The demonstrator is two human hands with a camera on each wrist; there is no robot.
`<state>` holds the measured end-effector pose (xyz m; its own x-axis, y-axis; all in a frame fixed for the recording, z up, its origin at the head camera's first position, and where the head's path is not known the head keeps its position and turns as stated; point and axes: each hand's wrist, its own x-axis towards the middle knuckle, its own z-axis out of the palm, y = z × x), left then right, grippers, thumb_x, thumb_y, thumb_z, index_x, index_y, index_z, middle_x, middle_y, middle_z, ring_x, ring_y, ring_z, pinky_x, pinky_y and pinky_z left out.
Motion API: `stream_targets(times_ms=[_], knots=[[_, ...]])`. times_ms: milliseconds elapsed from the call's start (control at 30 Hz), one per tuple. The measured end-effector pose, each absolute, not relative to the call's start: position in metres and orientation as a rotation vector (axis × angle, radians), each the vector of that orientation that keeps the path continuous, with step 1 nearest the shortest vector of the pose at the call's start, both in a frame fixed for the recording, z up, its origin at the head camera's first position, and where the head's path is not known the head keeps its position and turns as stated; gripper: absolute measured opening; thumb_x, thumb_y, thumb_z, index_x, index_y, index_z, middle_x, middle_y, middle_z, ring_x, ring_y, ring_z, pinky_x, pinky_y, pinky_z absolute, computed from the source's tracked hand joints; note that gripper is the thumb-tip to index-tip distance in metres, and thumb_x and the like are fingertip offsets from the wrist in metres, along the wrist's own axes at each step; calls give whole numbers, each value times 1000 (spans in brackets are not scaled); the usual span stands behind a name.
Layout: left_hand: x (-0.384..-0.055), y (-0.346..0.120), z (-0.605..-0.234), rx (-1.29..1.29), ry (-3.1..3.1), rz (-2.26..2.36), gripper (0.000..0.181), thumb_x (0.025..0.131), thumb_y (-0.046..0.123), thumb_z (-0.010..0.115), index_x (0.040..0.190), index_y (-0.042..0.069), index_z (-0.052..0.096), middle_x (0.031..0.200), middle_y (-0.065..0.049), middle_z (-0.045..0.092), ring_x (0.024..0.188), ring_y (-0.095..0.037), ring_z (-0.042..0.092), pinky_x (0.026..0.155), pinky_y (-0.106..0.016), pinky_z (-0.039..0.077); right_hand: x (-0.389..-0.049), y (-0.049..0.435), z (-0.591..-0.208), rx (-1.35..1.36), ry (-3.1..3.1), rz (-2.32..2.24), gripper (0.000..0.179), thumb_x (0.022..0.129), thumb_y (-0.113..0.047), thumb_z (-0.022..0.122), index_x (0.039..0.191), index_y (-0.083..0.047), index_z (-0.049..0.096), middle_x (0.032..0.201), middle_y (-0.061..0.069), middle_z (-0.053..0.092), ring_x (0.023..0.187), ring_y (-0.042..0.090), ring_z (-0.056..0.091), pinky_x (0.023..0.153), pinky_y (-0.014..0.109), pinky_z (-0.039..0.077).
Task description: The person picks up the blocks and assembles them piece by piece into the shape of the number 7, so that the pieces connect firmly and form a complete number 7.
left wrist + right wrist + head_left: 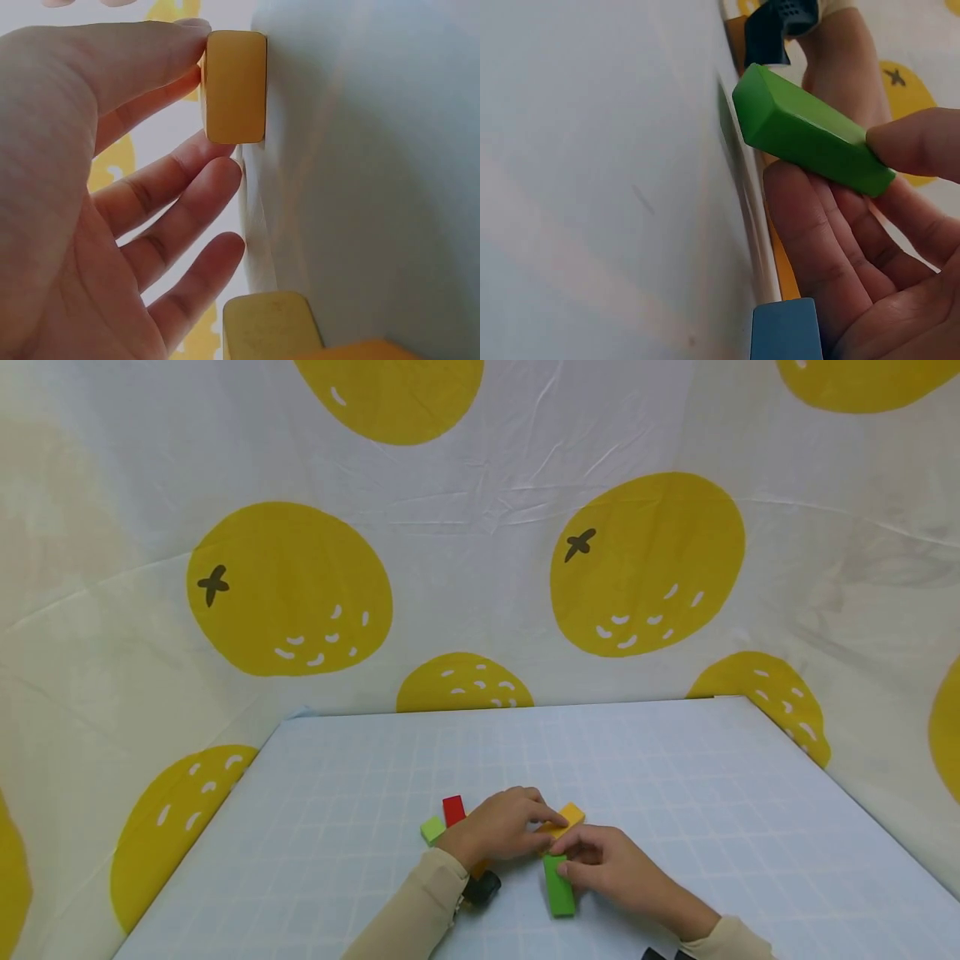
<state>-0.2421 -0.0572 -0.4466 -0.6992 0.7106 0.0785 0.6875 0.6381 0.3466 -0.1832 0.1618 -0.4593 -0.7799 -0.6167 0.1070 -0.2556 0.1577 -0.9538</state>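
My left hand (501, 827) reaches over a yellow-orange block (573, 814) lying on the table. Its thumb and index finger pinch the block's side, while the other fingers (199, 195) stay loosely bent. Close by on the near side, my right hand (618, 870) holds a bright green oblong block (559, 892) between thumb and fingertips. In the right wrist view this green block (810, 127) is tilted, one end raised off the tabletop. The far end of the yellow-orange block is hidden from the left wrist view.
Left of the left hand lie a red block (453, 810) and a light green block (432, 830). An orange block (481, 867) is partly under the left wrist. A blue block (786, 331) shows below the right hand. The pale gridded table (360, 768) meets a fruit-patterned cloth.
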Motion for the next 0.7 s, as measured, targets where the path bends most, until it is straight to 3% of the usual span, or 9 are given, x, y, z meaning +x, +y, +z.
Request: stream_targets(times_ms=[700], knots=[[-238,-53,-442,1048,2842,517,28,92,28,73,120,26,75,91,15,60,80,-1,49,72,-15,45,-181,163,-460,-838,2333,-1552,11,95,-13,68,104,-6,66,94,5,71,75,18,70,65,35,59]])
